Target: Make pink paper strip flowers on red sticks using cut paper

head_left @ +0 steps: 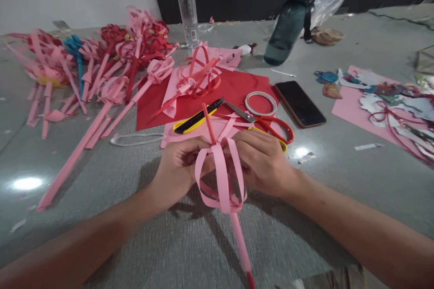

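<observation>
Both hands hold a pink paper lantern (223, 176) made of curved strips, with a pink stem running down toward me and a thin red stick (208, 124) poking out of its far end. My left hand (183, 162) pinches the gathered strip ends from the left; its fingertips are partly behind the strips. From the right, my right hand (261, 158) closes its curled fingers on the same end. Just beyond the hands lie red-handled scissors (271, 124), a yellow and black box cutter (196, 117) and a roll of white tape (260, 103).
Several pink and red paper flowers (101, 54) pile up at the left. Red paper (149, 110) lies ahead with a red strip lantern (200, 74) on it. A phone (300, 103), a dark bottle (285, 31) and a clear bottle (187, 4) stand or lie farther off. Cut-outs cover pink paper (351, 101) at right.
</observation>
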Motion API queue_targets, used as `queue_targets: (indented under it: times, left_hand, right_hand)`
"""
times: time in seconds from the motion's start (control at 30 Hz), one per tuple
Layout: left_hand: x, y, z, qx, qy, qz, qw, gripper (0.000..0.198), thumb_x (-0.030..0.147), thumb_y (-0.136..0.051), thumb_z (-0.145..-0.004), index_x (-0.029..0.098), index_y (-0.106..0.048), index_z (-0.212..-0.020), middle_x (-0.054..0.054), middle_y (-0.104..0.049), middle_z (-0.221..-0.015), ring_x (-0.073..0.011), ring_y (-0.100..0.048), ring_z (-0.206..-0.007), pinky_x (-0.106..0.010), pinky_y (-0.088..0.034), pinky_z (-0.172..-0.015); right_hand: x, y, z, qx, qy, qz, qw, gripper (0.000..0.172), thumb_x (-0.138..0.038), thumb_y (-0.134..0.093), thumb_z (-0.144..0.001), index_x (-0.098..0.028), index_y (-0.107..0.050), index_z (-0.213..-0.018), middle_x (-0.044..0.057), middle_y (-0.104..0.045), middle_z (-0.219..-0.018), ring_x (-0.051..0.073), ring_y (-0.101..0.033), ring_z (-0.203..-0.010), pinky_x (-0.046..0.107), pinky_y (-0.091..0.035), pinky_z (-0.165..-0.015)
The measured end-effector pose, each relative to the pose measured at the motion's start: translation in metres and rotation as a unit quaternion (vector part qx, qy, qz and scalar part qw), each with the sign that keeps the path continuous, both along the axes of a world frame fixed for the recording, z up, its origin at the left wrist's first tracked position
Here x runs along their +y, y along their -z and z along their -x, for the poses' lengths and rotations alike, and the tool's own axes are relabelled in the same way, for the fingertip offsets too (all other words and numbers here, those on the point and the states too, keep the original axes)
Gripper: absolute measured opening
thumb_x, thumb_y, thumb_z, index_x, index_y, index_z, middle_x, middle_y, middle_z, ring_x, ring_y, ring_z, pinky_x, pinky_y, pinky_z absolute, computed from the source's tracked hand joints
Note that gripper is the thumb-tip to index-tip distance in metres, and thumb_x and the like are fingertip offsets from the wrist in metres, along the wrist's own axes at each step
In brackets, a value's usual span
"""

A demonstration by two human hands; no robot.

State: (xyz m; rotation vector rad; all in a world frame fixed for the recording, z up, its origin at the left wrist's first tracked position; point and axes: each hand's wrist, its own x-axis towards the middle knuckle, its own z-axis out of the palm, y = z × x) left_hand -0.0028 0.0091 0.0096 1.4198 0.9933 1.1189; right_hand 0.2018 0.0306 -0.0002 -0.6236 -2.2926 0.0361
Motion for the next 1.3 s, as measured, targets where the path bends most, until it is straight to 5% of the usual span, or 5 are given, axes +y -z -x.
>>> queue_targets:
  times: [0.33, 0.8, 1.3]
  left_hand:
    - [-0.0004, 0.0041, 0.003, -0.015, -0.01, 0.014, 1.0, 0.023, 0.035, -0.087, -0.079, 0.018, -0.077, -0.068, -0.001, -0.065, -0.069, -0.0109, -0.053, -0.06, -0.021, -0.046, -0.054]
    - [0.0, 0.006, 0.0051, -0.033, 0.009, 0.005, 0.999, 0.026, 0.034, -0.087, -0.079, 0.015, -0.072, -0.069, 0.002, -0.057, -0.065, -0.008, -0.044, -0.055, -0.019, -0.041, -0.051]
    - [-0.0007, -0.0006, 0.0032, -0.016, 0.029, 0.007, 0.999, 0.02, 0.029, -0.086, -0.078, 0.016, -0.074, -0.07, -0.001, -0.066, -0.068, -0.0115, -0.056, -0.061, -0.02, -0.046, -0.053]
  right_hand:
    - [0.0015, 0.0053, -0.0008, 0.078, 0.003, 0.048, 0.996, 0.006, -0.018, -0.058, -0.097, -0.02, -0.064, -0.098, 0.008, -0.074, -0.092, 0.02, -0.07, -0.082, 0.034, -0.056, -0.072]
    - [0.0027, 0.0059, -0.0023, 0.096, -0.017, 0.004, 0.995, 0.006, -0.011, -0.066, -0.093, -0.016, -0.067, -0.095, 0.009, -0.073, -0.09, 0.019, -0.069, -0.077, 0.033, -0.057, -0.069]
    - [0.0036, 0.0046, -0.0007, 0.06, -0.02, 0.007, 0.998, 0.003, -0.013, -0.061, -0.091, -0.015, -0.063, -0.09, 0.011, -0.071, -0.084, 0.021, -0.064, -0.073, 0.034, -0.053, -0.064]
